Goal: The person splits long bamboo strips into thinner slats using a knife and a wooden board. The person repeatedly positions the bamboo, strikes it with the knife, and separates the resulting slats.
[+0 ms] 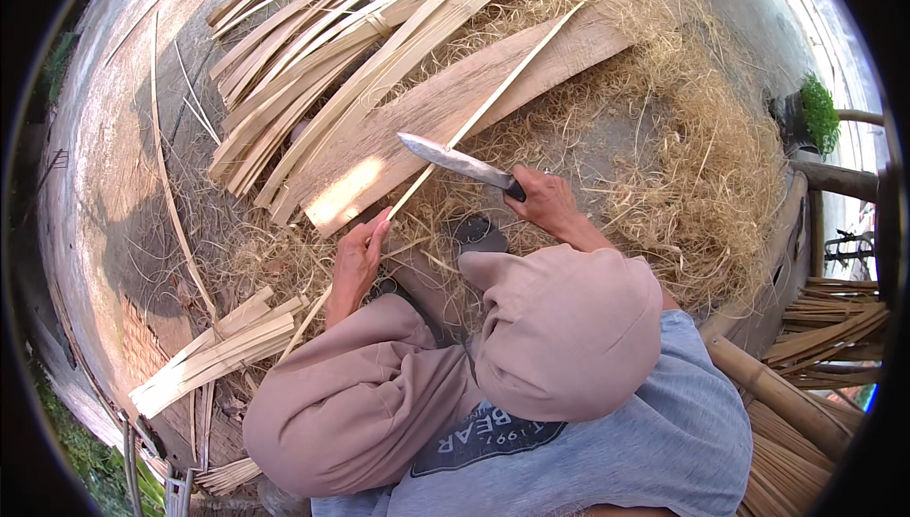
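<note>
My left hand is closed round a long, thin bamboo strip, which slants away from me to the far right and passes back beneath my wrist. In my right hand is a knife with a broad metal blade and a black handle. Its blade points left and meets or crosses the strip a little beyond my left hand; whether the edge presses into it I cannot tell. Under the strip lies a wide wooden plank, with a sunlit patch at its near left end.
Split bamboo slats lie in a large pile beyond the plank. Curly shavings cover the ground to the right. A smaller slat bundle lies at the near left. Bamboo poles and more strips stand at the right edge.
</note>
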Demonstrator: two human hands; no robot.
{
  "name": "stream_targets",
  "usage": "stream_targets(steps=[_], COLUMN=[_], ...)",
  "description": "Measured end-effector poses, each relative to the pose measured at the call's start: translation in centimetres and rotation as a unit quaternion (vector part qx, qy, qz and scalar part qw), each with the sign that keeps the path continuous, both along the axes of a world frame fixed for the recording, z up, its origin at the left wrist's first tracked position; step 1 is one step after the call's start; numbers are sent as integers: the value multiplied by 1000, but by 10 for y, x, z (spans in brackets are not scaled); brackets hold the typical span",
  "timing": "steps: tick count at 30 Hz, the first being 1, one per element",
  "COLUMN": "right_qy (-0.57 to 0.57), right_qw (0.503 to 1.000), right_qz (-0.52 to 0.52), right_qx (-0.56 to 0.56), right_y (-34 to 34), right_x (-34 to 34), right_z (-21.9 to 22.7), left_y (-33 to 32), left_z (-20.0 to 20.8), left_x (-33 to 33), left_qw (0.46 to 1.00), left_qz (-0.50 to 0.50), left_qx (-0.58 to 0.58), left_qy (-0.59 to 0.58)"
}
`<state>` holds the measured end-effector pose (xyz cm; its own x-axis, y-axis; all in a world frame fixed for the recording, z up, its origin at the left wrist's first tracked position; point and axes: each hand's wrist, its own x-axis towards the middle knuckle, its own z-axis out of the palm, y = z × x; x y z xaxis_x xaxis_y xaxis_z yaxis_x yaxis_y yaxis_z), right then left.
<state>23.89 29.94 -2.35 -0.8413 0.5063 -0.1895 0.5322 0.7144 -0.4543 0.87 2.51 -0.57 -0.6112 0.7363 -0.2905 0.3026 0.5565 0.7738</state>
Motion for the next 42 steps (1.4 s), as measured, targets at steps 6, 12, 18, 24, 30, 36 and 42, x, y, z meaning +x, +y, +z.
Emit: stream_targets(steps=[6,12,18,24,30,36,42], right_qy=[20,-14,22,14,11,-9,9], right_qw=[943,996,949,987,999,982,976], right_qz=[-302,-66,-298,-159,31,-187,-211], right_qx=[138,57,98,-11,-31,8,50], right_y=[210,88,181,82,-33,52,88], right_x=[56,5,25,-23,-11,-9,-14], right_z=[16,9,-17,3,24,-2,-4], left_y=[0,-17,-148,-100,-71,-70,-97], left_z=[3,14,27,6,9,25,8], left_x=[-3,-8,-31,-12,14,10,4], left_qw=[999,995,998,990,984,985,995], left_qz=[-13,-26,32,8,58,29,67], left_qx=[15,-27,-20,34,-12,-99,-32], left_qy=[28,91,44,138,166,139,66])
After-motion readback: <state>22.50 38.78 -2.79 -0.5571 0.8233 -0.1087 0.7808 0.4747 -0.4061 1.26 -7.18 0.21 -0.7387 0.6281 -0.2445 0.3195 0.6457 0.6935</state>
